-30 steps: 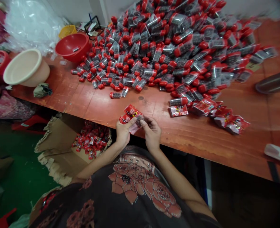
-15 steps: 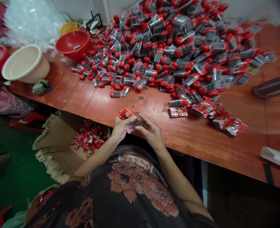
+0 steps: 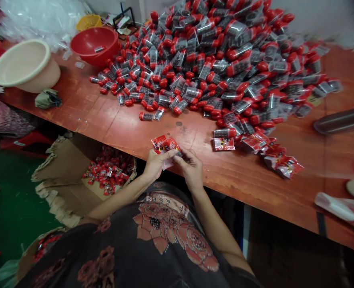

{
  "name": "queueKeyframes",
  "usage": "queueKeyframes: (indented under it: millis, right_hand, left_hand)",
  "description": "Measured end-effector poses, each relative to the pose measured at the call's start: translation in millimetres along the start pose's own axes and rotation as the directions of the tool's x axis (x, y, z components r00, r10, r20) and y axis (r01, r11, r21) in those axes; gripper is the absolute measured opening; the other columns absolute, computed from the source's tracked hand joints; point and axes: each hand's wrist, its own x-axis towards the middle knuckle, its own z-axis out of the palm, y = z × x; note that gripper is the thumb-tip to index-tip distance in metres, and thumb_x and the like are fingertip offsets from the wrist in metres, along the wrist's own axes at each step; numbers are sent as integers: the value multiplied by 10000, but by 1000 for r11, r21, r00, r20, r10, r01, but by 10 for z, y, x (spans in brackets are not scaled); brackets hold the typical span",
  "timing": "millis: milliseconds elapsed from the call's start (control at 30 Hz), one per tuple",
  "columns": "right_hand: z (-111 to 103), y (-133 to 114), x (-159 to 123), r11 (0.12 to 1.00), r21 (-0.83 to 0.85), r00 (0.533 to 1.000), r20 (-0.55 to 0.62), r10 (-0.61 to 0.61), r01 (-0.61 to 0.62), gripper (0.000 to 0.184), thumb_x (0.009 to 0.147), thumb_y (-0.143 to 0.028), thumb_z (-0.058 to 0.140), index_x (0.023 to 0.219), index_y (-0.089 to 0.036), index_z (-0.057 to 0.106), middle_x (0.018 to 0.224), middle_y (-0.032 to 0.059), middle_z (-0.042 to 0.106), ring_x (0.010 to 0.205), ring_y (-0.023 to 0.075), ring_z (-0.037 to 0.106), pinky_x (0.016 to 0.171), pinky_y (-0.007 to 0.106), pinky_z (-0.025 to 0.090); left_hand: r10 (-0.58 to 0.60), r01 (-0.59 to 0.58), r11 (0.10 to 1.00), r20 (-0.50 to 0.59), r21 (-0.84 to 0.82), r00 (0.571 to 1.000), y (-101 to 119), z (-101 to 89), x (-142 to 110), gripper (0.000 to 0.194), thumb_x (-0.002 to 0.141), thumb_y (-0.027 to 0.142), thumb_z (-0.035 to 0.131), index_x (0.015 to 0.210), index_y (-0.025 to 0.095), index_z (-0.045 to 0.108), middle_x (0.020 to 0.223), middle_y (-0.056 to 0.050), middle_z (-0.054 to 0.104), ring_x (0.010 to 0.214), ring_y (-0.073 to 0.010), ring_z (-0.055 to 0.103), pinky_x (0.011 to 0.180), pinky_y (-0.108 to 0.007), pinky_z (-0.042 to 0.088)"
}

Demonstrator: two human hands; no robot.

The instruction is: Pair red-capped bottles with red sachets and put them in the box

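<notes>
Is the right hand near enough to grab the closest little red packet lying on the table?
Probably yes: the packet lies just beside the right hand, and nothing stands between them. But its fingers seem busy with red packaging, so they'd likely need freeing.

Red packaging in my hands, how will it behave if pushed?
The red packaging is probably floppy, as its printed film looks thin. Its shiny surface may be slippery. Small beside the left hand and right hand, it is likely light.
</notes>
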Motion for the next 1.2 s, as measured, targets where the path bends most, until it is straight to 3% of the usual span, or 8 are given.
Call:
queueKeyframes:
  millis: [300, 433, 533, 700, 833, 900, 1067, 1200]
  right_hand:
    - [-29, 38, 71, 998, 39, 996, 73, 52, -55, 399, 766, -326, 724, 1163, -332, 682, 1039, 23, 647, 954, 186, 617, 943, 399, 495]
    - [-64, 45, 114, 989, 77, 991, 69, 118, -123, 461, 702, -353, 778, 1149, -291, 684, 1050, 27, 671, 898, 184, 637, 870, 377, 531]
    - [-74, 72, 143, 991, 53, 992, 37, 118, -119, 349, 745, -375, 738, 1070, -250, 714, 1014, 42, 692, 886, 193, 646, 845, 374, 537]
    - [-314, 192, 308, 974, -228, 989, -145, -30, -4, 288, 840, -390, 626, 1026, -196, 730, 977, 73, 690, 932, 220, 638, 896, 407, 504]
    - [-556, 225, 459, 786, -618, 950, -247, -191, -2, 345, 868, -403, 573, 1072, -169, 723, 1015, 126, 648, 1005, 279, 595, 956, 489, 448]
    - [-519, 178, 454, 735, -677, 942, -229, -247, 28, 371, 871, -413, 570, 1137, -189, 696, 1091, 140, 610, 1062, 290, 563, 974, 498, 434]
    - [17, 80, 272, 946, -319, 997, 67, -42, 61, 466, 847, -418, 618, 1287, -269, 584, 1124, 86, 640, 872, 201, 625, 786, 375, 548]
    - [346, 148, 231, 993, -27, 991, 71, 115, -113, 541, 843, -385, 603, 1362, -272, 503, 1191, 69, 664, 823, 175, 638, 705, 336, 575]
  left_hand:
    - [-49, 49, 998, 15, 30, 999, 20, -72, 59, 387, 516, 240, 889, 820, 137, 672, 749, -41, 726, 618, -169, 681, 639, -297, 564]
    - [-76, 76, 997, 10, 10, 997, -6, -57, 118, 404, 527, 244, 887, 853, 150, 667, 773, -45, 737, 636, -191, 695, 649, -324, 573]
    - [-94, 94, 995, 3, -14, 996, -69, -49, 154, 384, 532, 218, 883, 846, 146, 674, 775, -45, 737, 644, -189, 697, 708, -348, 574]
    - [-116, 117, 992, 4, -41, 993, -28, -103, 232, 281, 622, 130, 805, 879, 110, 692, 901, -104, 749, 795, -220, 716, 819, -364, 554]
    - [-167, 168, 983, 25, -78, 986, 110, -149, 251, 264, 666, 14, 679, 919, 90, 683, 1007, -144, 738, 944, -253, 700, 892, -414, 536]
    - [-172, 173, 981, 17, -85, 985, 138, -153, 260, 283, 663, 1, 670, 929, 95, 674, 982, -126, 742, 904, -241, 706, 885, -425, 540]
    - [-204, 200, 975, -39, -94, 978, 120, -148, 354, 209, 649, 25, 689, 845, 92, 665, 795, -74, 727, 701, -171, 689, 802, -334, 550]
    - [-194, 200, 965, 53, -168, 980, 201, -177, 365, 154, 704, 158, 657, 848, 106, 677, 813, -92, 722, 774, -215, 689, 777, -350, 544]
